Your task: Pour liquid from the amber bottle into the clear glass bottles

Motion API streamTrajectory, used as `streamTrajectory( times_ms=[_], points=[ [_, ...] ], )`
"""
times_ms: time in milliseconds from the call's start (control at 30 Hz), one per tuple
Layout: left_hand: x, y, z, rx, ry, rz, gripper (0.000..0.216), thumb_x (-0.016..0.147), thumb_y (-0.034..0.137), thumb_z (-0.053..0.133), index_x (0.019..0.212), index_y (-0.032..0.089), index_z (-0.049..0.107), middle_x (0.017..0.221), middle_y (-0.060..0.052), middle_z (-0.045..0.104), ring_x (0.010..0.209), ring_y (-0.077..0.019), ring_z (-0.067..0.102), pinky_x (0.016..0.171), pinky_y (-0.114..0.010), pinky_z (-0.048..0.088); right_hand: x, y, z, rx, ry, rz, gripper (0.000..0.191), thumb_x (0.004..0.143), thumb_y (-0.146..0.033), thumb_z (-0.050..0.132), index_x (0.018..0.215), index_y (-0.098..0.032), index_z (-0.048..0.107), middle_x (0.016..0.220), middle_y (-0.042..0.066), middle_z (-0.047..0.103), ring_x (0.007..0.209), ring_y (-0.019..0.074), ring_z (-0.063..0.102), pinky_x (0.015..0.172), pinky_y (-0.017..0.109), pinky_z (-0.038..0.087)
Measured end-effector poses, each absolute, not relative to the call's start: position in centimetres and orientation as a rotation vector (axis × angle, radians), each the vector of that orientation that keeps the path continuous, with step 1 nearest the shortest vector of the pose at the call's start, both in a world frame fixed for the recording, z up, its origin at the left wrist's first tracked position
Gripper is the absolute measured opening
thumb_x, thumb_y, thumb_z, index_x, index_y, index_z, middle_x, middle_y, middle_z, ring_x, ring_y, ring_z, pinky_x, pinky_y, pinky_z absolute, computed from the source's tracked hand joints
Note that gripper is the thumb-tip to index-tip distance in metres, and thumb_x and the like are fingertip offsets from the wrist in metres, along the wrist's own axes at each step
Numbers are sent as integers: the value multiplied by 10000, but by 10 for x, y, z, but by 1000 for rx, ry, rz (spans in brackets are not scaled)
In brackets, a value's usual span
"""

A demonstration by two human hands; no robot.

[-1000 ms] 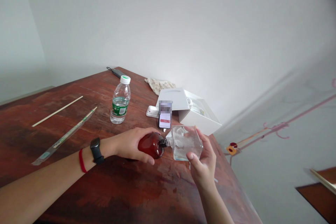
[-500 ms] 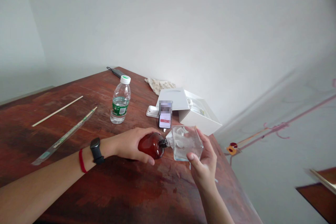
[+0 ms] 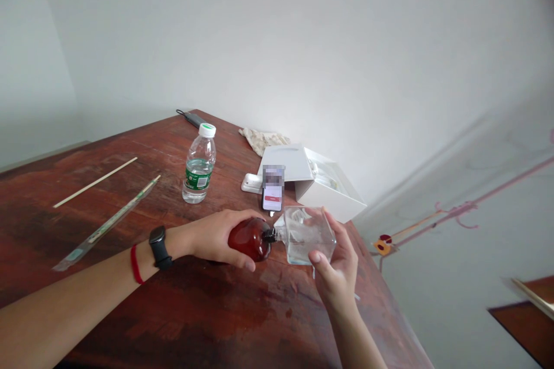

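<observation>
My left hand (image 3: 219, 236) is wrapped round a reddish-brown bottle (image 3: 249, 240), tipped on its side with its dark threaded neck pointing right. My right hand (image 3: 337, 265) grips a clear square bottle (image 3: 307, 236) by its base end, also lying sideways in the air. The two necks meet mouth to mouth between my hands; whether one sits inside the other I cannot tell. Both bottles are above the wooden table (image 3: 208, 311). How much liquid each one contains is hard to make out.
Beyond my hands stand a capped water bottle (image 3: 199, 164), a phone (image 3: 272, 193), a white case (image 3: 251, 183) and an open white box (image 3: 331, 190). A bare stick (image 3: 96, 182) and a wrapped one (image 3: 108, 222) lie left. A cloth (image 3: 263, 139) is by the wall.
</observation>
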State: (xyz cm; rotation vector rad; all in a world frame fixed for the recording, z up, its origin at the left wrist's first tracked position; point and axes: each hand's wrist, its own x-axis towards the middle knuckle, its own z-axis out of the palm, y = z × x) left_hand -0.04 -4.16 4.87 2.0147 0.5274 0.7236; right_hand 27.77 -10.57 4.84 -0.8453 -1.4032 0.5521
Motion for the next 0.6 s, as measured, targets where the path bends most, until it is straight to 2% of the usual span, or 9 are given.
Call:
streamTrajectory(
  times_ms=[233,600],
  points=[
    [0,-42,50,2018,521,726,772,724,529,967,1371,267,638,1291,-61,786,1153,-329,762,979,-374,575,277,-105,50,-828,-1412,555,685,771,-449,956,1401,-332,713,1397,85,769,1265,327,734,998,446,608],
    [0,-43,50,2016,542,729,795,716,579,958,1378,258,656,1323,-86,774,1180,-349,748,996,-397,575,275,-106,51,-829,-1423,550,673,779,-464,943,1384,-299,697,1371,116,774,1216,345,750,958,480,624]
  ],
)
